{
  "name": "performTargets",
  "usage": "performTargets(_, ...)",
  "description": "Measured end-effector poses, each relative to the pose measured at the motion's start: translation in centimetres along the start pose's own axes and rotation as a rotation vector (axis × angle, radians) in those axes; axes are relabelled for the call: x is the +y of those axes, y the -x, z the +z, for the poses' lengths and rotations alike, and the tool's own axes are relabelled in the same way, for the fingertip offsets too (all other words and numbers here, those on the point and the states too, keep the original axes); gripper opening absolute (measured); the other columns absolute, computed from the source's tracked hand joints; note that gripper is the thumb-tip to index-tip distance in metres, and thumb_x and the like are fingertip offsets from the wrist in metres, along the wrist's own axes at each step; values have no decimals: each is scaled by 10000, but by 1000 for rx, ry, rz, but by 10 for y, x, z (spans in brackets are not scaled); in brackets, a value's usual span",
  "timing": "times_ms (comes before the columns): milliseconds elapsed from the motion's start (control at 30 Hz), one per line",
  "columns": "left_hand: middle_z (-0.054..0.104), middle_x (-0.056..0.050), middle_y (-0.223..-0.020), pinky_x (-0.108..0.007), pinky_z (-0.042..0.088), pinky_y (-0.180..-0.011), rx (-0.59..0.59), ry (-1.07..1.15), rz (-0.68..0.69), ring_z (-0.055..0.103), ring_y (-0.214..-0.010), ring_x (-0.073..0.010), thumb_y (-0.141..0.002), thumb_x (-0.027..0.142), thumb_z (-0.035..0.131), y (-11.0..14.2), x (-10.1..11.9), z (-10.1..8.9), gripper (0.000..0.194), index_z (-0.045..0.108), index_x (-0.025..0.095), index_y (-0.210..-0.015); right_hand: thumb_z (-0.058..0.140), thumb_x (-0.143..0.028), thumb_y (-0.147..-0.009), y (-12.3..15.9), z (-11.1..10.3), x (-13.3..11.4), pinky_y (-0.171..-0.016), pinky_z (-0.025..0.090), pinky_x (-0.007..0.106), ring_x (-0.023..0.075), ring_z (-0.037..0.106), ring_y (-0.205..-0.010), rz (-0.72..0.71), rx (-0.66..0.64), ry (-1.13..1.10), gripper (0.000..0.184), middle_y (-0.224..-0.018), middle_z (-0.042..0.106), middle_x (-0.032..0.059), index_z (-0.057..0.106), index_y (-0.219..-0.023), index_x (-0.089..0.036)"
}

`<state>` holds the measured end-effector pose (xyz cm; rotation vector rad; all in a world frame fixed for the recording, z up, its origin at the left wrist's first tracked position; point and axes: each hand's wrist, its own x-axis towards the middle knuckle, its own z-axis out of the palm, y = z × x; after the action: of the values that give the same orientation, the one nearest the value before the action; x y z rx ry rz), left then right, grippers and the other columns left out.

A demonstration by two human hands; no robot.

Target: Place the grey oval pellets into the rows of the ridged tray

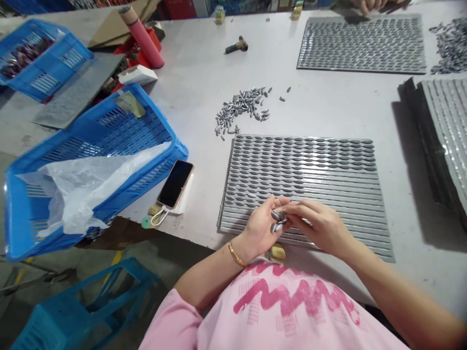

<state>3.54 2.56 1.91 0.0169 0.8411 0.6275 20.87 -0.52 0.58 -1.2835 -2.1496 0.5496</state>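
So the left hand [257,229] is cupping a few pointed gray oval pieces [278,227] in its palm, right over the near edge of a ridged gray panel [343,199]. The right hand [321,228] is bending its fingers in over that palm; can't tell if it's actually pinching a piece. More ovals are filling the panel's far rows all the way across, while the middle rows are holding them only on the left half and the near rows are sitting bare. A loose pile of ovals [239,109] is lying on the table [328,104] just beyond the panel. Off left, a phone [175,183] is resting near a blue crate [144,182]. Across the table, a co-worker's hand [368,5] is showing by another ridged panel [361,43].
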Motion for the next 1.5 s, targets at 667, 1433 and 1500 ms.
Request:
performTargets(667,716,-139,-1095,-393,509,-1041,92,45,-14,711,-1048,-244,-947,252,553,12,5,3,156,631,117,-948,588,-107,-913,16,7,70,-679,506,308,196,622,-844,-93,135,383,177,-944,720,58,691,-1026,-195)
performTargets(1433,681,-94,-965,-311,545,-835,-113,55,-47,644,-824,-160,-962,517,493,0,0,-5,405,647,153,-1051,601,-132,-921,-3,-5,13,-778,517,363,201,590,-921,-89,29,-106,238,-1017,663,76,693,-1099,-260)
performTargets(1500,686,-114,-1029,-340,541,-886,-107,29,-4,656,-891,-176,-950,487,539,2,-1,-5,371,651,145,-1037,598,-98,-913,1,-6,15,-773,519,361,195,607,-904,-68,85,-170,244,-986,675,65,679,-1084,-252)
